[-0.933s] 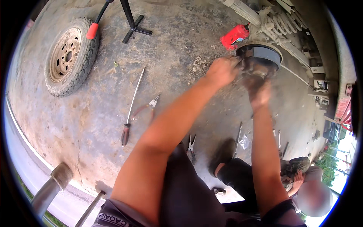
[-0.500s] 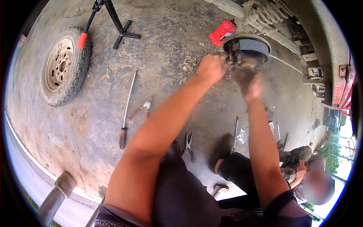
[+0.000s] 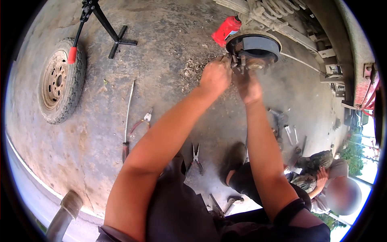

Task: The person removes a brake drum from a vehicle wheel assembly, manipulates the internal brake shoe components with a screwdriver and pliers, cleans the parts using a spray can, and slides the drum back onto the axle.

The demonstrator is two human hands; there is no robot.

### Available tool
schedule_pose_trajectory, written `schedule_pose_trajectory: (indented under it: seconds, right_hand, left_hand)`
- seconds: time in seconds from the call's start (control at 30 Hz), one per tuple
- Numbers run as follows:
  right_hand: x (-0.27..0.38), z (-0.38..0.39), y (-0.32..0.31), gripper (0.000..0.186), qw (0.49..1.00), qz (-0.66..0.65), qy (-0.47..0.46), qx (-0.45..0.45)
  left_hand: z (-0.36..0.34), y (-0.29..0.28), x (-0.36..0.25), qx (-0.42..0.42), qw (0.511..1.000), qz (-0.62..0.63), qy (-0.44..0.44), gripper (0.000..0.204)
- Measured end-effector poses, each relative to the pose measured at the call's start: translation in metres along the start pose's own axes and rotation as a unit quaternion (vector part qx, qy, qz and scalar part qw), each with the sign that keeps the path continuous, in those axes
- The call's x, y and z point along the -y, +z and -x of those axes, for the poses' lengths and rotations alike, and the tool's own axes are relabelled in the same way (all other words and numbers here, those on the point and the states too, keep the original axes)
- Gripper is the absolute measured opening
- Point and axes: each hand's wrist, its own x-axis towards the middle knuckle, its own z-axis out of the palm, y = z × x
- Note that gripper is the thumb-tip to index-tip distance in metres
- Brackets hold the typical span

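A drum brake assembly [image 3: 261, 42] with a dark round backing plate and a grey curved brake shoe sits on the axle at the upper right. Against its left edge, my left hand [image 3: 216, 75] is closed, with the thing in its fingers hidden. Just to the right, my right hand [image 3: 247, 85] reaches up to the lower edge of the hub, where stud-like metal parts show. Its fingers look dark and are smeared by motion, so their grip is unclear. Behind the brake stands a red bottle jack [image 3: 226, 30].
A removed wheel [image 3: 59, 82] and a black stand [image 3: 117, 39] are at the left. On the concrete lie a long screwdriver [image 3: 125, 149], red-handled pliers [image 3: 140, 123], dark-handled pliers [image 3: 195, 159] and several wrenches [image 3: 288, 134]. A person [image 3: 322, 181] sits at the lower right. A coil spring [image 3: 278, 8] hangs above.
The view has shifted, so the brake and jack sit a little further left. Both hands stay at the brake; my right hand has come closer to the left one.
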Motion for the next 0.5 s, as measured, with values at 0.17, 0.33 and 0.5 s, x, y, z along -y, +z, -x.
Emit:
schedule_pose_trajectory:
  seconds: [0.17, 0.33, 0.5]
  right_hand:
    - [-0.008, -0.011, 0.005, 0.032, 0.999, 0.021, 0.005, -0.029]
    - [-0.008, -0.019, -0.003, 0.031, 0.998, 0.041, 0.002, -0.042]
    - [-0.012, -0.017, 0.0, 0.032, 1.0, -0.012, 0.002, 0.013]
  left_hand:
    - [-0.003, 0.003, 0.006, 0.016, 1.0, -0.013, 0.018, 0.012]
    - [-0.009, 0.004, 0.011, 0.025, 1.0, -0.005, 0.015, 0.015]
    - [-0.009, -0.009, 0.007, 0.035, 0.999, -0.008, -0.032, 0.016]
